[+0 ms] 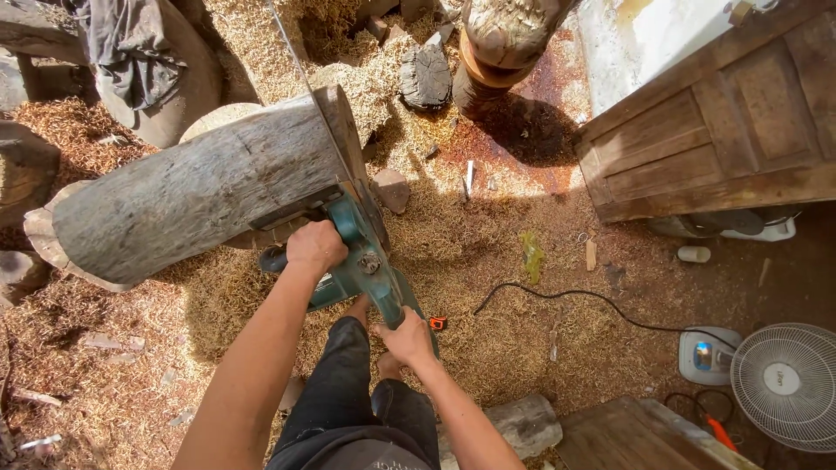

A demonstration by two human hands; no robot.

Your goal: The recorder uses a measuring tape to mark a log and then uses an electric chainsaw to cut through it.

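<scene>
I see the big grey weathered log [200, 187] lying tilted just ahead of my hands, propped on round stumps so its end is raised. My teal electric chainsaw [361, 265] sits against that end, bar laid up along the cut face. My left hand [315, 248] is closed around the front handle; my right hand [407, 338] is clenched on the rear grip. Right of my right hand, a black cord [557, 296] trails across the sawdust toward a white fan [788, 383].

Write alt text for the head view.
Both hands grip a teal chainsaw against a grey log: left hand on the front handle, right hand on the rear. Sawdust covers the ground.
</scene>
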